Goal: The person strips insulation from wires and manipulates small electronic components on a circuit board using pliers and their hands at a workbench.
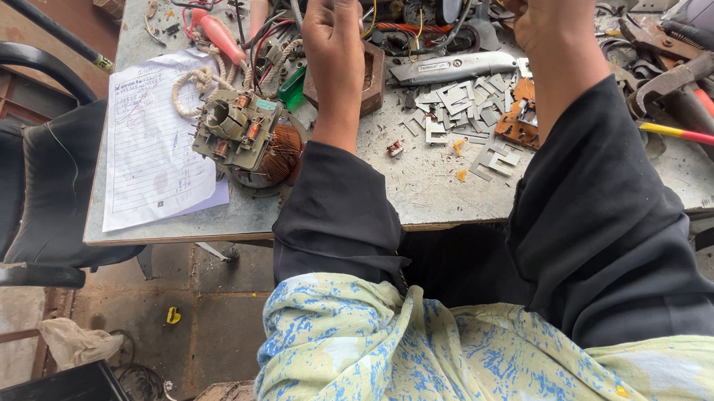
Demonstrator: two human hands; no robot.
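- The left hand [333, 35] was raised over the far part of the grey surface [420, 190], its back to the camera; its fingers curled inward at the top edge of the view, and whether they pinched anything could not be told.
- The right hand [542, 12] was closed into a loose fist at the top edge of the view, to the right of the left hand; its fingers were partly cut off, so what they held, if anything, could not be told.
- A brown rectangular wooden block [371, 77] lay on the surface just behind and beside the left wrist.
- A silver utility knife [454, 67] lay right of that block, between the two forearms.
- A scatter of small E-shaped metal laminations [457, 110] lay just nearer than the knife.
- A copper-wound motor stator with a green circuit part [248, 141] sat left of the block, near the left forearm.
- A handwritten lined sheet [153, 140] lay left of the stator.
- Red-handled pliers [685, 94] lay far right of the knife.
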